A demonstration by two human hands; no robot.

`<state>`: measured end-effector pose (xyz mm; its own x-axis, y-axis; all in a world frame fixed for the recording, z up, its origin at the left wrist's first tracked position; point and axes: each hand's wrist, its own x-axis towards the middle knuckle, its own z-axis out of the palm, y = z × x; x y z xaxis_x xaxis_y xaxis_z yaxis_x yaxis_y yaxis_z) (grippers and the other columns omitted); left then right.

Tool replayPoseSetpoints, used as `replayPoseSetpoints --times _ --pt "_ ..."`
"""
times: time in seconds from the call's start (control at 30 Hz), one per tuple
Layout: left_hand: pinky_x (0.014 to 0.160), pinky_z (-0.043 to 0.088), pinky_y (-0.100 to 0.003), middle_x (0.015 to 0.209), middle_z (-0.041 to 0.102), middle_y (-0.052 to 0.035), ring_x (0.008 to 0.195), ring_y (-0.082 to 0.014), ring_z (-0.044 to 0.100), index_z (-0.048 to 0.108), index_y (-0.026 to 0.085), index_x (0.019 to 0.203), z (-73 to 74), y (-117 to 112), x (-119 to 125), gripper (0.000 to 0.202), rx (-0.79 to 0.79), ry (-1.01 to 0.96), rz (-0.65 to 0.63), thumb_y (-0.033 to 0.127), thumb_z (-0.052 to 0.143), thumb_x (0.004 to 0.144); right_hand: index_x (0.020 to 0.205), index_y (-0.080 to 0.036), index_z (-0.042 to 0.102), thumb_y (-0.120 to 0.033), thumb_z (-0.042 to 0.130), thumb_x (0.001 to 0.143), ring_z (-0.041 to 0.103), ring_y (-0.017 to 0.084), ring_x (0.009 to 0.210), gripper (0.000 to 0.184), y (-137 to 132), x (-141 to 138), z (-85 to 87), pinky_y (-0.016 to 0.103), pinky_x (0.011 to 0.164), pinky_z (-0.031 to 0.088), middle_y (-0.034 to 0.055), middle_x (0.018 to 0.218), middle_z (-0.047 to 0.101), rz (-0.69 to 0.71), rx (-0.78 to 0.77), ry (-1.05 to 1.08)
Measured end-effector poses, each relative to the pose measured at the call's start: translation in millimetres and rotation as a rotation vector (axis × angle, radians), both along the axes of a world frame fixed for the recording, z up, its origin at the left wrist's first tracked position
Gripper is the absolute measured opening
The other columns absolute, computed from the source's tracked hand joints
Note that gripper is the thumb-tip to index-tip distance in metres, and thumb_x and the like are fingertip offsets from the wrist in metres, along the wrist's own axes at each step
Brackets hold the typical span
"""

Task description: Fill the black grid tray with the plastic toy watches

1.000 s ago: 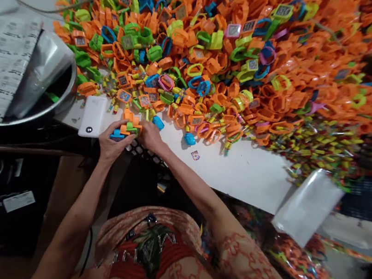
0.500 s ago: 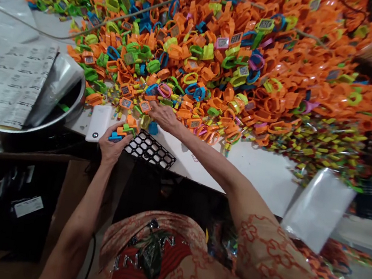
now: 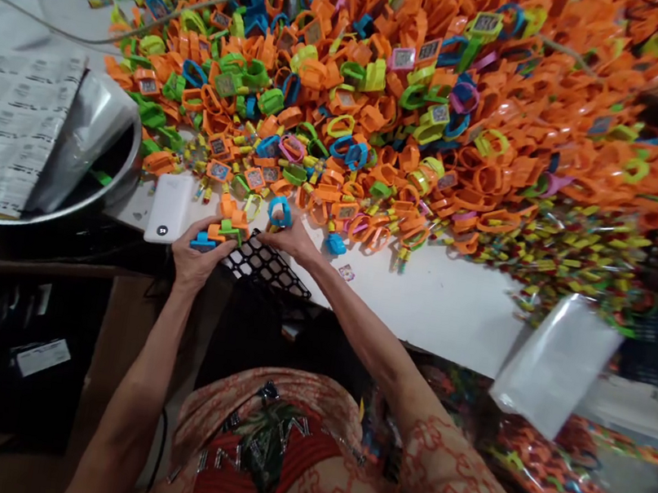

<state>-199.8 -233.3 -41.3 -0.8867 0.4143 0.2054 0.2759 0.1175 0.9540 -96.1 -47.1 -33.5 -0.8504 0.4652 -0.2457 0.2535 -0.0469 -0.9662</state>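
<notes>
My left hand [image 3: 196,256] is closed around several plastic toy watches [image 3: 226,228] in orange, green and blue at the table's near edge. Just to its right, my right hand [image 3: 294,240] pinches a blue toy watch [image 3: 279,211], its band loop sticking up from the fingers. Under and between both hands lies a black mesh piece [image 3: 276,270] with a honeycomb pattern. A second blue toy watch [image 3: 335,244] rests on the white table right of my right hand. Beyond the hands spreads a big heap of toy watches [image 3: 325,106], mostly orange.
A white power bank [image 3: 167,210] lies left of my left hand. Farther left stands a metal basin [image 3: 132,159] with printed sheets [image 3: 7,124] over it. Small yellow-red pieces [image 3: 576,250] and a clear plastic bag [image 3: 559,363] are on the right. A cord [image 3: 204,9] crosses the heap.
My right hand has drawn back from the heap's front edge toward my left hand and now holds a blue toy watch. The left hand keeps its bunch. The view has shifted slightly.
</notes>
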Motion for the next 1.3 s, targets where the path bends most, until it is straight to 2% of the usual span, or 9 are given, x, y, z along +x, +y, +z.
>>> replayPoseSetpoints --times 0.13,0.23,0.5,0.67,0.87,1.0,1.1,1.23,1.3 --pt "0.072 0.059 -0.026 0.095 0.077 -0.0030 0.079 -0.0162 0.070 0.079 0.018 0.106 1.2 2.0 0.9 0.055 0.018 -0.037 -0.012 0.041 0.092 0.058 0.072 -0.019 0.060 -0.032 0.079 0.064 0.054 0.012 0.055 0.024 -5.4 -6.5 -2.6 0.025 0.057 0.047 -0.0033 0.060 0.061 -0.045 -0.180 0.049" --pt "0.071 0.059 -0.026 0.094 0.076 -0.0028 0.078 -0.0160 0.070 0.079 0.018 0.106 1.4 2.7 0.8 0.056 0.006 -0.041 -0.012 0.043 0.092 0.058 0.071 -0.018 0.062 -0.027 0.077 0.061 0.060 0.013 0.058 0.020 -2.6 -13.3 -6.6 0.026 0.062 0.052 -0.0015 0.063 0.065 -0.040 -0.198 0.043" --pt "0.077 0.063 -0.030 0.096 0.078 -0.0027 0.081 -0.0189 0.073 0.078 0.020 0.108 5.2 -1.3 8.9 0.052 -0.053 0.025 -0.020 0.046 0.089 0.065 0.058 -0.018 0.053 -0.028 0.073 0.070 0.050 0.012 0.059 0.025 4.1 -21.2 -25.1 0.023 0.055 0.035 -0.0041 0.057 0.053 -0.003 0.259 -0.085" --pt "0.084 0.064 -0.032 0.100 0.079 -0.0036 0.088 -0.0210 0.076 0.078 0.020 0.108 6.8 -0.5 11.6 0.050 -0.052 0.047 0.008 0.045 0.089 0.066 0.083 -0.019 0.065 -0.020 0.063 0.083 0.063 0.018 0.083 0.003 -13.0 -14.2 -19.5 0.027 0.074 0.045 0.0041 0.094 0.070 0.151 0.652 -0.098" --pt "0.082 0.064 -0.032 0.102 0.079 -0.0047 0.088 -0.0212 0.076 0.078 0.020 0.111 2.1 -1.4 9.2 0.051 -0.042 0.033 0.004 0.043 0.090 0.067 0.108 -0.018 0.070 -0.021 0.062 0.088 0.067 0.023 0.099 0.022 -3.7 -9.4 1.9 0.029 0.083 0.050 0.0087 0.113 0.071 0.311 0.764 -0.195" --pt "0.078 0.063 -0.031 0.099 0.078 -0.0040 0.084 -0.0197 0.075 0.078 0.020 0.111 -3.5 2.1 10.9 0.052 -0.023 0.033 0.051 0.043 0.090 0.066 0.130 -0.019 0.066 -0.011 0.047 0.094 0.066 0.025 0.102 0.042 36.8 -3.1 27.2 0.035 0.086 0.050 0.0143 0.135 0.065 0.160 0.965 -0.281" --pt "0.077 0.062 -0.030 0.098 0.078 -0.0033 0.082 -0.0183 0.074 0.077 0.020 0.112 -6.2 14.1 12.4 0.054 0.000 0.035 0.051 0.044 0.091 0.065 0.127 -0.017 0.067 -0.008 0.035 0.097 0.067 0.027 0.099 0.045 64.2 -2.7 39.0 0.039 0.085 0.049 0.0207 0.143 0.058 0.029 1.115 -0.430" --pt "0.077 0.062 -0.029 0.097 0.076 -0.0028 0.083 -0.0185 0.073 0.076 0.020 0.111 -6.3 36.0 11.2 0.053 -0.001 0.076 0.037 0.046 0.088 0.067 0.119 -0.012 0.070 -0.006 0.039 0.093 0.067 0.031 0.103 0.041 80.7 -3.2 42.5 0.042 0.087 0.048 0.0247 0.131 0.064 0.087 1.107 -0.518" --pt "0.079 0.062 -0.030 0.098 0.075 -0.0026 0.085 -0.0193 0.073 0.076 0.021 0.111 -6.3 44.5 10.3 0.052 -0.005 0.102 0.030 0.046 0.086 0.068 0.116 -0.012 0.072 -0.008 0.042 0.092 0.066 0.032 0.104 0.038 81.6 3.7 44.0 0.042 0.087 0.049 0.0236 0.124 0.068 0.016 1.071 -0.501"
